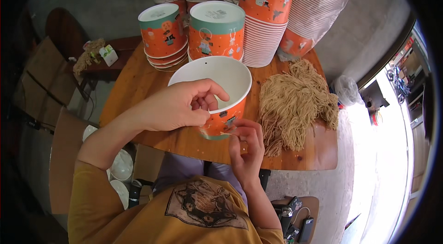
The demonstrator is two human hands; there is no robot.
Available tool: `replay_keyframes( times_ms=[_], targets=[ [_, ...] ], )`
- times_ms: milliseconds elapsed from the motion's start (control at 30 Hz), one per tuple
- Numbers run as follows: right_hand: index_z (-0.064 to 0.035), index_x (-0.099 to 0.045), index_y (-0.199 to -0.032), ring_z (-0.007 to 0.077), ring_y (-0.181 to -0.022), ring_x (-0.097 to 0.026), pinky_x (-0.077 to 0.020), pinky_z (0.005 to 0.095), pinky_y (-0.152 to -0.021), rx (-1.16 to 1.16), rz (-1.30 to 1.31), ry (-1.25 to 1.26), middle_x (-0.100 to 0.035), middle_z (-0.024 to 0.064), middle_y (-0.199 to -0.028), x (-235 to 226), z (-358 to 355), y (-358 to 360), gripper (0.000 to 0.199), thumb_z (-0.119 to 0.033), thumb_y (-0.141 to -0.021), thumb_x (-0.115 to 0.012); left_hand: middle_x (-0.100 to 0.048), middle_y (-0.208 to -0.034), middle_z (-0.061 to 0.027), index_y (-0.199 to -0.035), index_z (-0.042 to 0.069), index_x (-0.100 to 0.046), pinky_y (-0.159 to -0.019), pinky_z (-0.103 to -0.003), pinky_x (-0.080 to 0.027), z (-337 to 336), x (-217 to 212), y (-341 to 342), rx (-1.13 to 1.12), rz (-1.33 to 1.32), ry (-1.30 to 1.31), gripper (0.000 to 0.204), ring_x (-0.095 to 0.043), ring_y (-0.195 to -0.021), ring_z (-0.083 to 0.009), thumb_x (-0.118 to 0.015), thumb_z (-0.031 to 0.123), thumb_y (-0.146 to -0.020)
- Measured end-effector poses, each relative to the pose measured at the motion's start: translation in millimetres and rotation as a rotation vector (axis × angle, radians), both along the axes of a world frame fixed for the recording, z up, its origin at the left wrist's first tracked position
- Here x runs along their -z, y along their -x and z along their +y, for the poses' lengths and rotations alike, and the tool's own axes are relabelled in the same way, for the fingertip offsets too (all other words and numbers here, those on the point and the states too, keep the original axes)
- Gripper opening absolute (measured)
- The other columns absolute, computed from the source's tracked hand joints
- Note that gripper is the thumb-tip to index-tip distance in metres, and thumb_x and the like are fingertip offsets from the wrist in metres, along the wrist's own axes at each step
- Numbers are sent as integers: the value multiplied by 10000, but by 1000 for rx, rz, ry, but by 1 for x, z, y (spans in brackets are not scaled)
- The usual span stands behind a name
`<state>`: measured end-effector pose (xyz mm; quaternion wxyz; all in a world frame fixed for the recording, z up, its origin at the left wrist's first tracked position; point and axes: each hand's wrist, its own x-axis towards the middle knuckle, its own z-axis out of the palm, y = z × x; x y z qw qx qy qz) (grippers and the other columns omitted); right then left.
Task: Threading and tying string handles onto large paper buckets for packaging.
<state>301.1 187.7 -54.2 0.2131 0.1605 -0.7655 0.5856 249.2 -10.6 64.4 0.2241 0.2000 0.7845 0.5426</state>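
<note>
A white-lined paper bucket [217,75] with an orange and green printed outside stands at the near part of the wooden table, mouth up. A small dark hole shows near its far rim. My left hand [194,103] reaches over the near rim, curled fingers inside and thumb outside, closed on the wall. What its fingertips may hold inside is hidden. My right hand [247,144] is beside the bucket's lower right side, thumb and fingers pinched on a thin, pale cord [226,133], of which a short end shows.
A heap of tan cords [297,103] lies on the table [134,89] at right. Upside-down stacks of orange buckets [217,27] stand behind, with more in clear plastic [318,4]. An open cardboard box [69,161] with white bowl-like items stands at lower left.
</note>
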Motion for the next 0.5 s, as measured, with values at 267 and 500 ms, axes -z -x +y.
replay_keyframes(
  times_ms=[267, 500],
  targets=[
    [-53, -578, -934, 314, -984, -608, -505, 389, -860, 102, 363, -263, -602, 125, -1187, -8, -5, -2, 233, 30, -731, -657, -537, -915, 8, -1139, 41, -539, -767, -252, -428, 9, 9, 1, 60, 22, 34, 346, -512, -857, -77, -555, -35, -802],
    [-61, -581, -900, 302, -1024, -609, -516, 375, -854, 34, 452, -419, -619, 86, -1202, 0, -5, -5, 248, -14, -676, -675, -540, -917, 7, -1140, 42, -531, -780, -257, -436, 14, 9, 1, 62, 12, 31, 342, -520, -867, -78, -569, -30, -808]
  ],
)
